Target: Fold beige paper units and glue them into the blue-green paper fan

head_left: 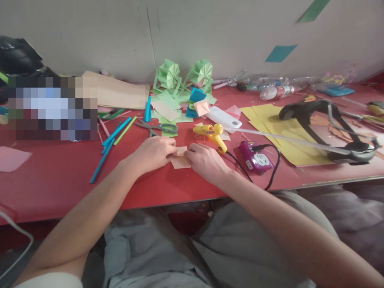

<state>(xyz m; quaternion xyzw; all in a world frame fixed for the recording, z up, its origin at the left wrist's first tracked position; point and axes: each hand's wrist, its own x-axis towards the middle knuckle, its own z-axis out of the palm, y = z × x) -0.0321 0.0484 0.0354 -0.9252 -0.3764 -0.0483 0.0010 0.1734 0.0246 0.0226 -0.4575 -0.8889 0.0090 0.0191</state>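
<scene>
1. Left hand (160, 151) and right hand (204, 159), fingers curled, grip opposite sides of a peach paper (181, 162) on the red surface (150, 196), apparently to hold its fold steady.
2. A yellow glue gun (211, 133) and scissors (160, 128) lie just beyond, probably for easy reach.

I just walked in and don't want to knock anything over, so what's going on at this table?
Someone's left hand and right hand hold a small peach paper at the red table. Scissors lie beyond the left hand. A yellow glue gun lies beyond the right, near a purple socket box. Two green folded-paper shapes stand by the wall.
</scene>
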